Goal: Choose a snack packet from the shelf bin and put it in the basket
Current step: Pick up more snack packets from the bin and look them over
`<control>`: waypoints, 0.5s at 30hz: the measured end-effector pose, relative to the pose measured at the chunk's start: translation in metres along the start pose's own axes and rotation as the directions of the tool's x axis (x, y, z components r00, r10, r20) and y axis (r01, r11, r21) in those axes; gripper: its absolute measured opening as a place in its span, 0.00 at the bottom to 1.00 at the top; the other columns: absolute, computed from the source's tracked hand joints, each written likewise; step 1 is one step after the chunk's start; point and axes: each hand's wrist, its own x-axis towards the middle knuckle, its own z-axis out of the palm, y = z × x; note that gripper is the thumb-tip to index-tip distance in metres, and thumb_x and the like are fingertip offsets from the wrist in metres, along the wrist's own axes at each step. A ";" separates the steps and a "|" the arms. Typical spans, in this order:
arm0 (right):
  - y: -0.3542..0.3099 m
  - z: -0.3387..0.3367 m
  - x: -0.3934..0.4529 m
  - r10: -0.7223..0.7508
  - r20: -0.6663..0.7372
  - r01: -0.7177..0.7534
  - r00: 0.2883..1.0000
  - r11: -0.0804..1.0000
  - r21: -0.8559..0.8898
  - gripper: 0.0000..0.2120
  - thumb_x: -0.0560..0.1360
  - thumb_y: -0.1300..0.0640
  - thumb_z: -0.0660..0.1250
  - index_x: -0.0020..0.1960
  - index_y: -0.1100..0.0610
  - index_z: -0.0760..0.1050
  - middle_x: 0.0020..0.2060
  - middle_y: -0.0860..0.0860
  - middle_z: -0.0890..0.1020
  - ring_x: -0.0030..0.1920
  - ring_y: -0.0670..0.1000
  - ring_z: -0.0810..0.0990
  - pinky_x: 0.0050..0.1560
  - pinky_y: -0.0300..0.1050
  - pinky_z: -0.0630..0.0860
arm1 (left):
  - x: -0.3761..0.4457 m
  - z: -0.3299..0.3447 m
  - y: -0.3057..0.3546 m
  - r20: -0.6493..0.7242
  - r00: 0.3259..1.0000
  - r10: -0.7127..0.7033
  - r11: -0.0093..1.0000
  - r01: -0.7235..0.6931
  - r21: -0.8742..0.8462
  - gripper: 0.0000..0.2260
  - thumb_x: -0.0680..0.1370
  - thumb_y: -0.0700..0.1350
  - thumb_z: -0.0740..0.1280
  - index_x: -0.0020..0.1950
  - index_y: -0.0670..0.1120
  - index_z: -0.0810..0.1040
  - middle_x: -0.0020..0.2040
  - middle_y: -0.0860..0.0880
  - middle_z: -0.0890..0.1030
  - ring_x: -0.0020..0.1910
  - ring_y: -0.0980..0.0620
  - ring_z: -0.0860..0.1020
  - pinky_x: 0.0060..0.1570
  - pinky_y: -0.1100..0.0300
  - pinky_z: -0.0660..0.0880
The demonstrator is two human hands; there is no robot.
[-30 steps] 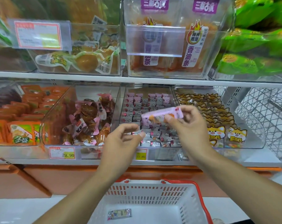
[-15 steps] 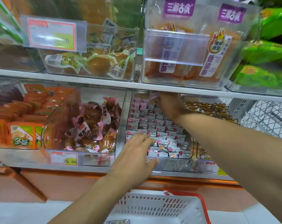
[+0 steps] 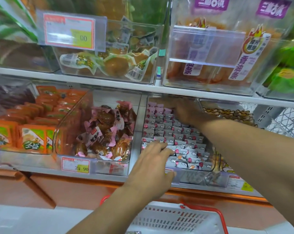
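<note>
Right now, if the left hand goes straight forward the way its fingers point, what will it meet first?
Most likely the small pink-and-white packets at the front of the clear bin; the left hand already reaches over its front edge, though depth is uncertain.

place: shop | shelf bins (image 3: 94,130) | price tags (image 3: 75,166) | basket (image 3: 176,218)

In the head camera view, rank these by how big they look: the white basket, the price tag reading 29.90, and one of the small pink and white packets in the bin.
1. white basket, though partly cut off and nearest the camera
2. price tag
3. one small pink and white packet, clearly the smallest
</note>
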 end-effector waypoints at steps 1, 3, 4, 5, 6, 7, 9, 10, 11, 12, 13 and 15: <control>0.001 0.000 0.001 0.024 -0.021 -0.024 0.999 1.000 0.008 0.23 0.76 0.68 0.67 0.68 0.52 0.77 0.62 0.56 0.81 0.61 0.58 0.80 0.61 0.49 0.77 | 0.000 0.000 0.000 -0.002 1.000 0.002 1.000 -0.002 0.004 0.26 0.78 0.56 0.70 0.75 0.55 0.68 0.76 0.56 0.63 0.77 0.56 0.56 0.76 0.60 0.51; 0.005 -0.003 0.004 0.107 -0.039 -0.104 0.994 0.993 0.059 0.18 0.79 0.63 0.68 0.67 0.52 0.77 0.61 0.56 0.82 0.60 0.56 0.80 0.63 0.53 0.78 | 0.000 0.002 -0.001 -0.005 1.000 -0.001 1.000 0.001 0.007 0.26 0.78 0.56 0.70 0.75 0.55 0.69 0.77 0.56 0.63 0.78 0.55 0.56 0.77 0.58 0.53; 0.007 -0.004 0.006 0.134 -0.032 -0.132 0.991 0.990 0.052 0.13 0.80 0.58 0.67 0.64 0.53 0.79 0.57 0.55 0.83 0.57 0.54 0.81 0.61 0.52 0.79 | 0.000 0.002 -0.001 -0.007 1.000 -0.001 1.000 0.001 0.008 0.26 0.78 0.57 0.69 0.75 0.55 0.69 0.77 0.56 0.63 0.78 0.55 0.55 0.77 0.58 0.52; 0.008 -0.005 0.005 0.146 -0.016 -0.146 0.989 0.989 0.031 0.10 0.81 0.54 0.67 0.61 0.53 0.81 0.54 0.54 0.84 0.54 0.53 0.82 0.59 0.51 0.80 | 0.000 0.003 -0.001 -0.009 1.000 0.001 1.000 0.000 0.011 0.26 0.78 0.57 0.69 0.75 0.56 0.69 0.78 0.56 0.62 0.78 0.55 0.55 0.76 0.59 0.51; 0.009 -0.005 0.005 0.144 -0.006 -0.144 0.990 0.989 0.013 0.10 0.81 0.52 0.67 0.58 0.54 0.82 0.51 0.53 0.85 0.52 0.52 0.82 0.58 0.49 0.80 | -0.001 0.004 -0.001 -0.013 1.000 0.004 1.000 -0.004 0.017 0.25 0.78 0.57 0.69 0.75 0.56 0.69 0.78 0.56 0.62 0.78 0.56 0.55 0.76 0.60 0.50; 0.010 -0.004 0.005 0.138 0.002 -0.138 0.990 0.990 0.004 0.09 0.81 0.52 0.68 0.56 0.55 0.83 0.50 0.53 0.85 0.51 0.52 0.83 0.57 0.47 0.80 | -0.001 0.004 -0.001 -0.017 1.000 0.006 1.000 -0.005 0.022 0.25 0.78 0.58 0.69 0.75 0.56 0.69 0.77 0.56 0.62 0.77 0.56 0.55 0.74 0.62 0.49; 0.009 -0.004 0.004 0.136 -0.009 -0.136 0.991 0.990 0.031 0.06 0.80 0.55 0.69 0.54 0.56 0.83 0.50 0.53 0.85 0.52 0.52 0.82 0.55 0.44 0.78 | -0.002 0.005 -0.001 -0.025 1.000 0.005 1.000 -0.005 0.027 0.25 0.78 0.58 0.69 0.74 0.56 0.69 0.77 0.57 0.62 0.77 0.57 0.55 0.71 0.64 0.46; 0.008 -0.003 0.005 0.152 -0.016 -0.151 0.988 0.988 0.044 0.05 0.80 0.57 0.69 0.53 0.57 0.82 0.50 0.54 0.84 0.53 0.53 0.81 0.55 0.44 0.77 | -0.002 0.005 -0.001 -0.027 1.000 0.005 1.000 -0.004 0.028 0.25 0.78 0.59 0.69 0.74 0.57 0.69 0.77 0.57 0.62 0.77 0.57 0.55 0.71 0.64 0.46; 0.006 -0.003 0.005 0.182 -0.029 -0.179 0.983 0.980 0.084 0.05 0.80 0.58 0.67 0.52 0.57 0.81 0.51 0.54 0.83 0.53 0.54 0.81 0.54 0.45 0.76 | -0.001 0.006 -0.001 -0.027 1.000 0.004 1.000 -0.003 0.028 0.25 0.78 0.59 0.69 0.74 0.57 0.69 0.77 0.58 0.62 0.77 0.57 0.55 0.71 0.64 0.45; 0.004 -0.003 0.006 0.225 -0.044 -0.216 0.973 0.965 0.147 0.06 0.82 0.59 0.65 0.51 0.58 0.80 0.50 0.55 0.83 0.53 0.55 0.80 0.54 0.46 0.77 | -0.001 0.006 0.000 -0.027 1.000 0.005 1.000 -0.004 0.030 0.25 0.78 0.59 0.69 0.74 0.57 0.69 0.77 0.58 0.61 0.77 0.57 0.55 0.71 0.63 0.45; 0.003 -0.004 0.007 0.267 -0.064 -0.248 0.962 0.945 0.213 0.08 0.83 0.59 0.62 0.50 0.58 0.79 0.48 0.55 0.82 0.51 0.55 0.80 0.54 0.48 0.77 | -0.001 0.005 0.000 -0.025 1.000 0.006 1.000 -0.005 0.030 0.25 0.78 0.59 0.69 0.74 0.57 0.69 0.77 0.58 0.61 0.77 0.57 0.54 0.71 0.63 0.45; 0.000 -0.006 0.008 0.325 -0.117 -0.275 0.938 0.907 0.317 0.11 0.83 0.60 0.57 0.48 0.59 0.78 0.45 0.54 0.81 0.49 0.56 0.79 0.54 0.54 0.79 | -0.001 0.005 0.000 -0.020 1.000 0.006 1.000 -0.006 0.023 0.25 0.78 0.58 0.69 0.74 0.57 0.69 0.77 0.58 0.61 0.78 0.57 0.54 0.71 0.63 0.46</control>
